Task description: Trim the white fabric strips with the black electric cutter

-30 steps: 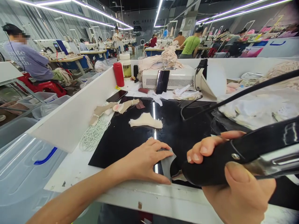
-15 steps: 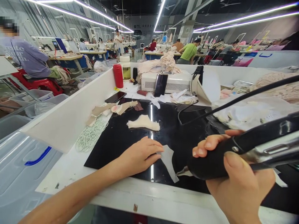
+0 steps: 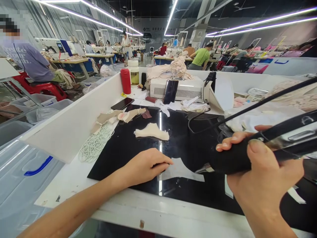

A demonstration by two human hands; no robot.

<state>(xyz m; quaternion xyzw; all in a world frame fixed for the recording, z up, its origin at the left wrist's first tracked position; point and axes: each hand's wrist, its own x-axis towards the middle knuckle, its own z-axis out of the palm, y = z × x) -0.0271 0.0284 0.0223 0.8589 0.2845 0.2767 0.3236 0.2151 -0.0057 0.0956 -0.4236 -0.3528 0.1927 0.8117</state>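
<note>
My left hand (image 3: 147, 165) rests low over the black board (image 3: 123, 158), thumb and forefinger together at the left edge of a thin white fabric piece (image 3: 182, 170). The piece lies flat with a curved upper edge. My right hand (image 3: 264, 181) is wrapped round a thick black hand-held tool (image 3: 234, 157) with a silver lever and a cord. Its small metal tip (image 3: 205, 168) is at the right side of the fabric, seemingly touching its edge. Farther back on the board lies a cream stack of similar cut pieces (image 3: 151, 131).
Pale green elastic cord (image 3: 96, 143) and beige scraps (image 3: 109, 115) lie at left. Behind are a phone (image 3: 123, 103), a red flask (image 3: 125, 81), a white vented box (image 3: 178, 88) and a leaning phone (image 3: 170, 91). A black cable (image 3: 244, 110) crosses the right side. Other people work beyond.
The white fabric piece has turned from steep to nearly level, its far end swinging right and up. My right hand and the tool have moved right and slightly up. My left hand's fingers have drawn together.
</note>
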